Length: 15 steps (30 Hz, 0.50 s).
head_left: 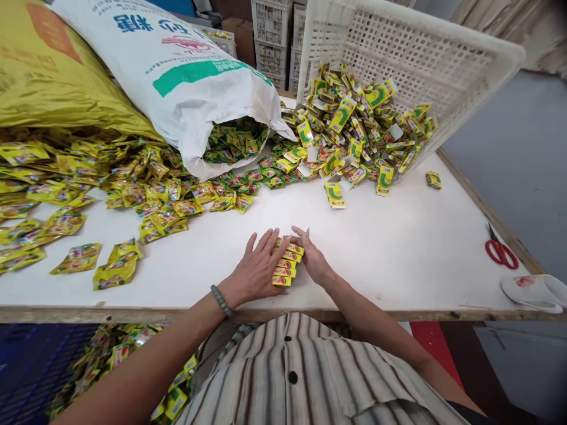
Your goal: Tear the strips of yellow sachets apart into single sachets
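Several small yellow boxes [284, 273] with red fruit pictures lie in a short row on the white table, near its front edge. My left hand [254, 273] grips the row from the left, with its index finger across the far end and its thumb by the near end. Against the right side and far end of the row, my right hand [313, 257] curves its fingers, holding the far boxes. The fingertips of both hands come close together there. Parts of the boxes are hidden under the fingers.
Yellow sachets [163, 206] spread across the left, beside a white sack [186, 106] holding green sachets and a yellow sack [57, 88]. A tipped white crate [460, 59] spills small cartons [341, 118]. Red-handled scissors [501, 254] and a white cup [535, 292] lie at right.
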Available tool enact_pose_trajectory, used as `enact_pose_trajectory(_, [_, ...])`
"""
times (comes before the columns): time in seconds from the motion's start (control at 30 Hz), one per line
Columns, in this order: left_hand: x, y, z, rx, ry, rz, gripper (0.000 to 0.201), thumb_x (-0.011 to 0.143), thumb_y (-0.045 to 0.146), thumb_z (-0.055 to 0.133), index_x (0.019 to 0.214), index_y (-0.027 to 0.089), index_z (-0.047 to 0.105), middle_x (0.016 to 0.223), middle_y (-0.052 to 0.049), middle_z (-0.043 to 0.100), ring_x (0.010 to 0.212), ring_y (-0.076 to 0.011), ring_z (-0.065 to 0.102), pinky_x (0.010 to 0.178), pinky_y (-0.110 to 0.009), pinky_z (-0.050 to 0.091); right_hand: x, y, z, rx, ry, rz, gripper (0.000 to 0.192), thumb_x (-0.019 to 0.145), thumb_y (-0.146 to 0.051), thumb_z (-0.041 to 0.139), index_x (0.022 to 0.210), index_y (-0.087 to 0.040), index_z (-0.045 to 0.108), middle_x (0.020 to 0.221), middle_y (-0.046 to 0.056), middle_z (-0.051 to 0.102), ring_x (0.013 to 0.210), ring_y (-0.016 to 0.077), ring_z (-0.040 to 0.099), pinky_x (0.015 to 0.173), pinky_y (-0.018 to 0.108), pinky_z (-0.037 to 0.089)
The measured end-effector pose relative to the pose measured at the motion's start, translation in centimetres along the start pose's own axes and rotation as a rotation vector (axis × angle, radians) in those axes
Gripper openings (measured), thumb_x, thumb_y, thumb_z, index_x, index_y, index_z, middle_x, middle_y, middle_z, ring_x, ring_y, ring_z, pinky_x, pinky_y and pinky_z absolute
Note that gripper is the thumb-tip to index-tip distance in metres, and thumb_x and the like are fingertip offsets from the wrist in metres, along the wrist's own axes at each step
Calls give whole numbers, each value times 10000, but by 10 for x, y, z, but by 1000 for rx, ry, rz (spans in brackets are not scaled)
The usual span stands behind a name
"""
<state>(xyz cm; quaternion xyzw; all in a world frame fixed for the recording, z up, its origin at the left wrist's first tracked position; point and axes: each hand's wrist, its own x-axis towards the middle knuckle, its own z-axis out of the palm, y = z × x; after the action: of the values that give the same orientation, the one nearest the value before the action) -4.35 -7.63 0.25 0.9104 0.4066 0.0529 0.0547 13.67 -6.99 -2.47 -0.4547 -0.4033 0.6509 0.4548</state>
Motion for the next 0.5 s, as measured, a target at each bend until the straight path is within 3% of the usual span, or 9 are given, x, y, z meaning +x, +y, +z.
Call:
enact_pose_trajectory(0.13, [8,1,-5,-1,1,3,1063,569,582,747,1432,120,333,1377,-214,431,1335,-409,286,1127,-600,81,5,1,25,121,41,62,754,907,-698,186,1512,-248,168,1511,97,373,1338,183,443,1092,378,384])
enact_pose_trajectory(0.23, [8,-3,-8,-69,19,-11,866,581,505,740,1299,113,456,1178,-169,533,1164,-354,446,1095,-563,222,12,-9,27,7,32,40,764,914,-677,59,1523,-220,125,1549,107,307,1401,169,355,1144,399,306])
enact_pose_trajectory(0.37, [4,-12,-5,-267,187,-148,746,600,478,738,1198,129,463,1135,-157,515,1067,-331,484,932,-490,415,13,-34,21,-366,-33,-164,789,898,-693,10,1530,-231,110,1583,71,232,1461,161,212,1191,441,185])
enact_pose_trajectory(0.5, [-2,-19,10,-611,413,-296,919,583,549,762,1286,140,334,1219,-164,458,1135,-330,480,954,-501,430,6,-55,39,-945,-83,-419,789,927,-660,113,1532,-153,136,1608,79,119,1488,193,66,1212,432,112])
